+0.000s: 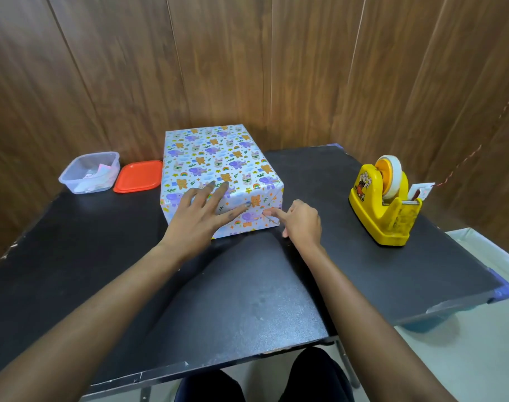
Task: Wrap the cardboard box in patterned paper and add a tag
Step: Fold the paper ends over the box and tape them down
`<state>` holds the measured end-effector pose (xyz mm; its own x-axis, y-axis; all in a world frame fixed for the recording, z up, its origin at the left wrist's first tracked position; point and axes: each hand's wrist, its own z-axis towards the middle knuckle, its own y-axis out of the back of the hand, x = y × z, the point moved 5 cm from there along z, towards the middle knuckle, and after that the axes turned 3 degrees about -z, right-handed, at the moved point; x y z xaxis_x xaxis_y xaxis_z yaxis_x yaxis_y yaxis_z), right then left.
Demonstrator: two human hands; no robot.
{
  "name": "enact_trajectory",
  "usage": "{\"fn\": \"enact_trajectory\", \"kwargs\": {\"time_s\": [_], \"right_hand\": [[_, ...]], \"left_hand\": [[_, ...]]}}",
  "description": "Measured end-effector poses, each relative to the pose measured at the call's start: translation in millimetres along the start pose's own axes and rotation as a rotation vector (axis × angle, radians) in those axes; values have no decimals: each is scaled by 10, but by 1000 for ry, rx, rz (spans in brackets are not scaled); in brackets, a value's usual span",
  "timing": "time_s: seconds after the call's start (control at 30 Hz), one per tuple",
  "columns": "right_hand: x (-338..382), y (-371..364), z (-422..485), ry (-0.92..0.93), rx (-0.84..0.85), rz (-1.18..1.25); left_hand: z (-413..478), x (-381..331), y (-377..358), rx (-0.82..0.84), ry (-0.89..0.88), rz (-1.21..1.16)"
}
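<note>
The box (218, 158) stands on the black table (247, 300), covered in white paper printed with small elephants and bears. My left hand (202, 214) lies flat with fingers spread over the box's near top edge and front face. My right hand (298, 220) is at the front right corner, its index finger pressing the paper fold on the near face while the other fingers curl in. Whether a piece of tape lies under that fingertip I cannot tell. A small white tag (421, 191) with a reddish string sits behind the tape dispenser.
A yellow tape dispenser (384, 204) stands at the right of the table. At the back left are a clear plastic tub (89, 172) holding small paper pieces and its orange lid (138, 176). Wooden wall panels close in behind.
</note>
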<state>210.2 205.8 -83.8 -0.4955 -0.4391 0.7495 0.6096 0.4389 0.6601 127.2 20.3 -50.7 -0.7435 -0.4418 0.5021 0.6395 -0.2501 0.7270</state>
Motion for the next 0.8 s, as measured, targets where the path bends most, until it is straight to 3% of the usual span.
{"fn": "enact_trajectory", "kwargs": {"time_s": [0.2, 0.27, 0.37, 0.43, 0.53, 0.6, 0.67, 0.8], "right_hand": [[-103, 210, -8, -4, 34, 139], [-105, 558, -40, 47, -106, 159], [-119, 1292, -160, 128, -506, -123], [-276, 1692, -136, -11, -639, -307], [-549, 1919, 49, -254, -380, -423], [-611, 1931, 163, -292, -228, -381], [-587, 1948, 251, -274, -183, -318], [-608, 2049, 254, -245, -259, -30]], "left_hand": [[-9, 16, -23, -28, -13, -14], [-3, 20, -27, -26, -16, -30], [-16, 22, -9, -39, -26, -54], [-11, 28, -20, -23, -26, -67], [-17, 28, -40, -12, -22, -90], [-21, 25, -46, -19, -28, -89], [-23, 29, -46, -33, -29, -87], [-19, 27, -54, -51, -31, -67]]}}
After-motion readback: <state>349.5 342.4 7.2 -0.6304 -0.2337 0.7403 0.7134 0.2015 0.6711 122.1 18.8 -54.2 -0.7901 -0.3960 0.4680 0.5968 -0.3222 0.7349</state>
